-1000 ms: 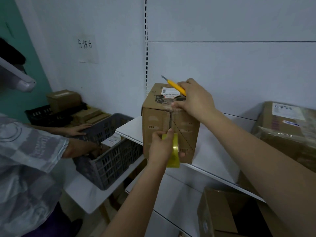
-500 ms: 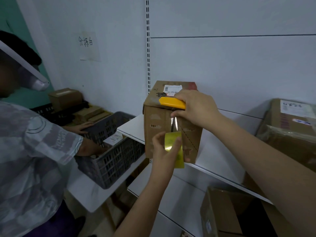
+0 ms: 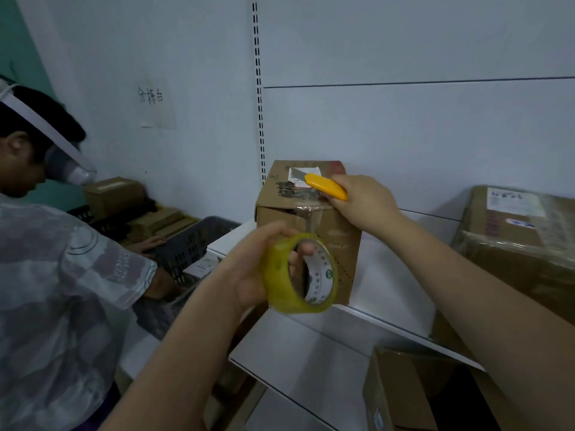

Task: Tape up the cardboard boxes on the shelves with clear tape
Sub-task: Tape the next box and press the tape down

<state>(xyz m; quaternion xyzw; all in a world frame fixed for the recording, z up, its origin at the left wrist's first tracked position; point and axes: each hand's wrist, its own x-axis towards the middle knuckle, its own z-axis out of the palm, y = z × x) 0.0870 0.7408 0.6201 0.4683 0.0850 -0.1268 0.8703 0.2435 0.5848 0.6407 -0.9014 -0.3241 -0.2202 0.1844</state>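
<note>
A tall cardboard box (image 3: 339, 237) stands on the white shelf (image 3: 392, 293), with a strip of clear tape over its top front edge. My left hand (image 3: 249, 275) holds a roll of clear tape (image 3: 298, 275) in front of the box, fingers through its core. A thin strip runs from the roll up to the box's top edge. My right hand (image 3: 364, 203) rests on the box's top front corner and grips a yellow utility knife (image 3: 326, 186), blade out over the lid.
Another person (image 3: 56, 275) at the left reaches into a dark plastic crate (image 3: 189, 244). Small boxes (image 3: 115, 194) sit behind it. A plastic-wrapped box (image 3: 522, 244) stands on the shelf at right. An open box (image 3: 413, 393) sits on the lower shelf.
My left hand pulled the tape roll away from the box front toward me and turned it, so its open core faces the camera. The knife tilted down onto the lid. The other person leaned in.
</note>
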